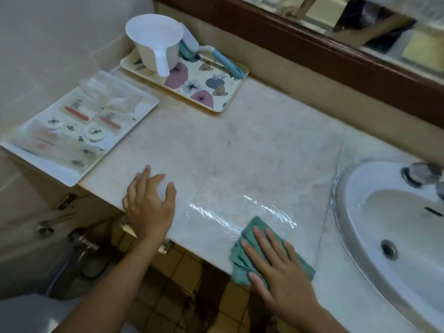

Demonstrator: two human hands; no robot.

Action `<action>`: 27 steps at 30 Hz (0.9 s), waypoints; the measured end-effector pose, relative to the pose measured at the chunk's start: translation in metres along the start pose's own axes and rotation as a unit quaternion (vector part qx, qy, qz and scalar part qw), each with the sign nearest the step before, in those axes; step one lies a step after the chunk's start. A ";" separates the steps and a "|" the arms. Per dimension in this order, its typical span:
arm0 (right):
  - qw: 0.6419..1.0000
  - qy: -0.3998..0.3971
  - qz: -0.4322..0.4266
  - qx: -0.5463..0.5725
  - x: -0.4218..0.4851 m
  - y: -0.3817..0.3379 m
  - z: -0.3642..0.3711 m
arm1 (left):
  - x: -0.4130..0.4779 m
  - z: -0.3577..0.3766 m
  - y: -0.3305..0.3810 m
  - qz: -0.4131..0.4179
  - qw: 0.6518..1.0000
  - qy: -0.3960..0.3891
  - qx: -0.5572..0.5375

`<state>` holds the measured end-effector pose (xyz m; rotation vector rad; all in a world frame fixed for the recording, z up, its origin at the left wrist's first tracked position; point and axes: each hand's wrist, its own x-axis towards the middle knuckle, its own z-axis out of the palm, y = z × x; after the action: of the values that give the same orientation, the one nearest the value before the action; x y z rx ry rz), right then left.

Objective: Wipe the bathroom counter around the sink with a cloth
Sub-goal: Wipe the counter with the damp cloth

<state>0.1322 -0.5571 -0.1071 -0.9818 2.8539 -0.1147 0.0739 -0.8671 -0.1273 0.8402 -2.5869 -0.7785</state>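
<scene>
Right hand flat, fingers spread, pressing the cloth onto the counter at its front edge. Wet streaks just beyond its fingertips. Sink to its right. Left hand open, palm down on the counter edge, holding nothing. 2 trays beyond the left hand: white tray, floral tray with a jug.
</scene>
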 end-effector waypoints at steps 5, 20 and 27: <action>0.964 0.004 0.266 0.020 0.028 0.072 -0.012 | 0.000 -0.001 0.000 -0.002 1.000 -0.001 0.011; 0.988 0.040 0.136 0.061 0.097 -0.063 0.008 | 0.047 0.031 0.087 0.076 0.989 -0.127 -0.024; 0.980 0.052 0.172 0.090 0.191 0.026 -0.005 | 0.057 0.066 0.087 0.132 0.970 -0.112 0.172</action>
<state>-0.0339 -0.6545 -0.1218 -0.4518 2.9899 -0.3928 -0.0381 -0.8168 -0.1227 0.4958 -3.0085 -0.3719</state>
